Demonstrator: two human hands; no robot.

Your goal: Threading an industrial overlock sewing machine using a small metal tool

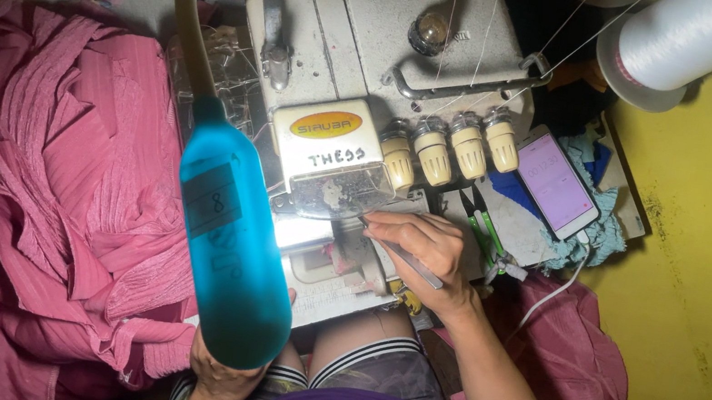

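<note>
Right hand (422,253): closed around thin grey metal tweezers (407,265), fingertips pressed near the needle area at the front of the grey overlock sewing machine (363,73), just under its clear curved guard.
Tweezers: clamped between thumb and fingers, lying slantwise across the palm, rear end poking out towards the wrist, tip hidden at the machine's front edge.
Left hand (225,373): low at the near edge of the machine bed, mostly hidden behind the bright blue oblong lamp head (230,252); grip cannot be told.
Lamp: on a pale bendy neck (190,13) arching from the far left corner of the machine, head hanging over the left front of the bed, lit patch below it.
Pink pleated fabric (37,186): heaped thickly off the left edge of the machine, more of it at the right near the forearm.
Four cream tension knobs (450,148): in a row on the machine's right front.
White thread cone (698,39): far right corner, strands running down to the machine.
Smartphone with lit pink screen (555,182): flat at the right edge, beside blue cloth scraps (595,231), white cable trailing off it.
Green-handled snips (485,231): on the bed just right of the right hand.
</note>
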